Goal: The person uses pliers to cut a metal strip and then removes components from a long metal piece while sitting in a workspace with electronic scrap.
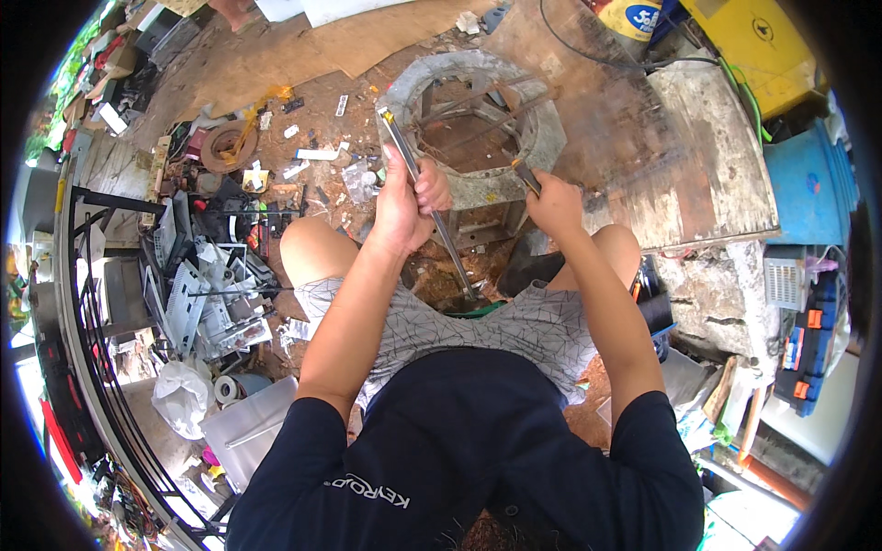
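My left hand [411, 200] is wrapped round a long, narrow silver metal bar [449, 241]. The bar slants from its upper end, which has a yellowish patch, down between my knees. In my right hand [557, 208] is a short, dark, flat-looking tool [525, 174] with a brownish tip; its exact kind does not show. This tool is apart from the bar, to its right. Just beyond both hands stands a grey, ring-shaped frame [544, 138] with an open middle and legs.
Scrap parts and white plastic pieces [188, 298] lie in a heap at left, beside a black metal rack [83, 266]. A worn wooden board [707, 174] extends at right, near a blue bin [808, 184]. Small litter covers the dirt floor [322, 129].
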`<action>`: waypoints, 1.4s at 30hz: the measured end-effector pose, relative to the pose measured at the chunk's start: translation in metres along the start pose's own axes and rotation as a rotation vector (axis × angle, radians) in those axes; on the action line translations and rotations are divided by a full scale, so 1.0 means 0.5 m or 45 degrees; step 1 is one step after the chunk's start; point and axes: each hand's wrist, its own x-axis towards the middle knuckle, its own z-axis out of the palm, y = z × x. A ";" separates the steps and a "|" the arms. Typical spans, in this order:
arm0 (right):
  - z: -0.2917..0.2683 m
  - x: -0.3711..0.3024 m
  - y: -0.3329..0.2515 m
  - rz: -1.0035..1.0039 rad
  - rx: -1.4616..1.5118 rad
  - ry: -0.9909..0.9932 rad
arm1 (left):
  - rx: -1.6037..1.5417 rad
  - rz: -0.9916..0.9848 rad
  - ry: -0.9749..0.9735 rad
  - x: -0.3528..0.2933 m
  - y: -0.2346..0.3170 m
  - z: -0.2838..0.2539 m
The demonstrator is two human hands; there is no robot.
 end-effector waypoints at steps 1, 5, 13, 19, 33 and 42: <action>0.022 0.006 0.009 -0.040 -0.002 0.081 | -0.006 -0.002 -0.002 -0.001 0.001 0.000; 0.090 0.018 0.021 -0.125 -0.041 0.260 | 0.008 -0.013 0.031 -0.001 0.003 -0.003; 0.132 -0.016 0.003 -0.299 -0.086 0.266 | 0.038 -0.002 0.065 0.001 -0.001 -0.013; -0.029 0.017 -0.134 -0.149 0.942 0.313 | 0.154 0.020 0.044 0.004 -0.008 -0.014; -0.223 0.039 -0.309 -0.584 1.017 0.230 | 0.340 0.040 0.057 -0.007 -0.028 0.001; -0.242 0.032 -0.300 -0.421 1.047 0.069 | 0.513 0.135 0.088 -0.003 -0.045 -0.015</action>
